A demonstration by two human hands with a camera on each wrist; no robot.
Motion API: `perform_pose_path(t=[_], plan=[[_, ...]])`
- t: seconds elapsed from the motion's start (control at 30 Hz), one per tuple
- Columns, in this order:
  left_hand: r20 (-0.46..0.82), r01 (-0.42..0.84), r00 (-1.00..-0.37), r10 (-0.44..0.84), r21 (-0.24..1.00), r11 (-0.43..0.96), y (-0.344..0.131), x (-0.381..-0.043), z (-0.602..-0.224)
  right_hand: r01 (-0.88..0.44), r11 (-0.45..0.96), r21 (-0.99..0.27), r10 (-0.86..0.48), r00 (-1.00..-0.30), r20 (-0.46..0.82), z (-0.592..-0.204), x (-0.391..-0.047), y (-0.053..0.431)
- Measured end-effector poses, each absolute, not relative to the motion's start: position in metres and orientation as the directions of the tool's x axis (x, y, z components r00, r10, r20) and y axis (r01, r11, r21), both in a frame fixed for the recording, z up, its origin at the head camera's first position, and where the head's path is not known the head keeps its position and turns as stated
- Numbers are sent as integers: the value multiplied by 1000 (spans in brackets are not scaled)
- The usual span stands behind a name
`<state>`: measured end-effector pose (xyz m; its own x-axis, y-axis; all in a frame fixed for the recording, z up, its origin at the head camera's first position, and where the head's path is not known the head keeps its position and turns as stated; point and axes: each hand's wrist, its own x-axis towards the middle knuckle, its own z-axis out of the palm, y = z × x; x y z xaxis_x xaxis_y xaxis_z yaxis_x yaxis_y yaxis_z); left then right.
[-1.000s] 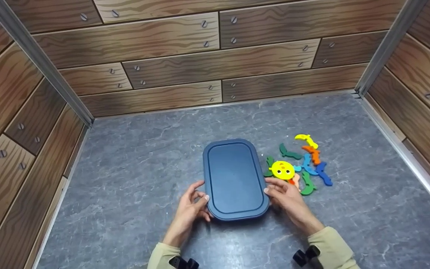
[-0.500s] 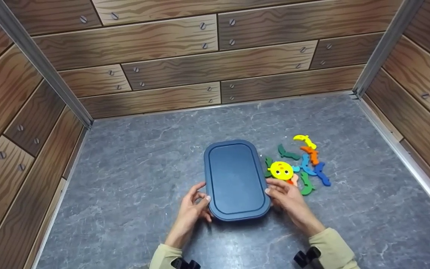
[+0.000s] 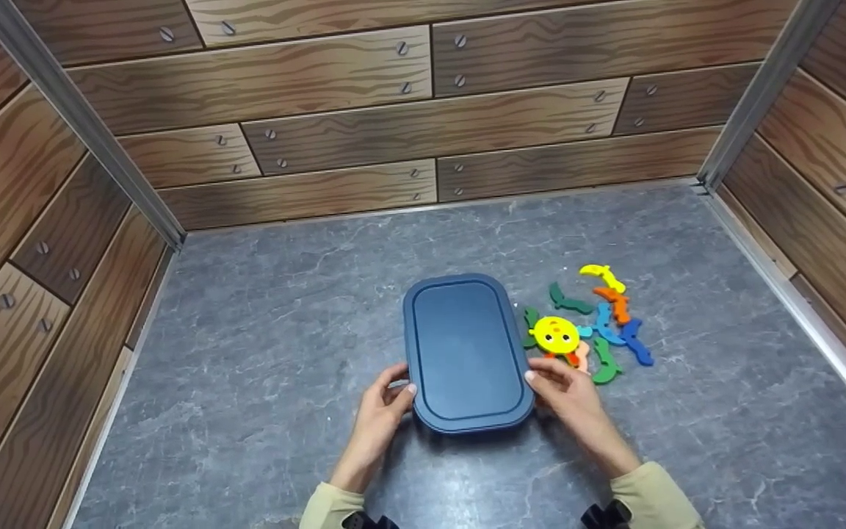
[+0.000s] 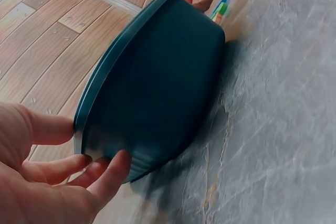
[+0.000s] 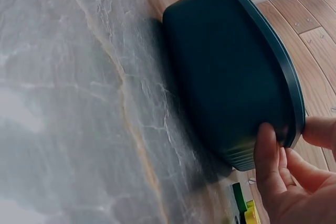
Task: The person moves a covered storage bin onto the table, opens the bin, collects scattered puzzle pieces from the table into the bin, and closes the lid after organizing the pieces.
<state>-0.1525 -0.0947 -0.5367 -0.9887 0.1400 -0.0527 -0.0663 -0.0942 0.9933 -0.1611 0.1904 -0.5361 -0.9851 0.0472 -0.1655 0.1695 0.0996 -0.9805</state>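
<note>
A dark blue lidded plastic box (image 3: 469, 345) stands on the grey marbled surface, its lid in place. My left hand (image 3: 377, 417) pinches the near left edge of the lid rim. In the left wrist view, its thumb lies on top and its fingers (image 4: 113, 174) bend below the rim against the box wall. Across from it, my right hand (image 3: 577, 404) pinches the near right edge the same way, with fingers (image 5: 268, 145) under the rim in the right wrist view. What the box holds is hidden.
Right of the box lie several colourful flat toy pieces: a round yellow face piece (image 3: 557, 336), a dark green one (image 3: 570, 301), a yellow one (image 3: 603, 276), an orange one (image 3: 616, 303) and a blue one (image 3: 637, 342). Wood-patterned walls (image 3: 335, 139) enclose the surface.
The box has shifted very slightly to the right. Both hands have adjusted their hold on the rim, the left hand's lower fingers now tucked further under. The toy pieces have stayed put.
</note>
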Motion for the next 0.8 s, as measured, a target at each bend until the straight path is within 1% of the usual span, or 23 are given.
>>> perform_pose_path(t=[0.23, 0.5, 0.8], plan=[[-63, -77, -989, 137, 992, -100, -90, -151, -536, 116, 146, -982, 64, -992, -107, -534, -158, 191], [-72, -81, -993, 89, 992, -97, -85, -152, -537, 76, 208, -975, 46, -997, -68, -531, -161, 191], [-76, -88, -991, 109, 989, -115, -86, -150, -536, 64, 226, -972, 33, -998, -58, -528, -160, 192]])
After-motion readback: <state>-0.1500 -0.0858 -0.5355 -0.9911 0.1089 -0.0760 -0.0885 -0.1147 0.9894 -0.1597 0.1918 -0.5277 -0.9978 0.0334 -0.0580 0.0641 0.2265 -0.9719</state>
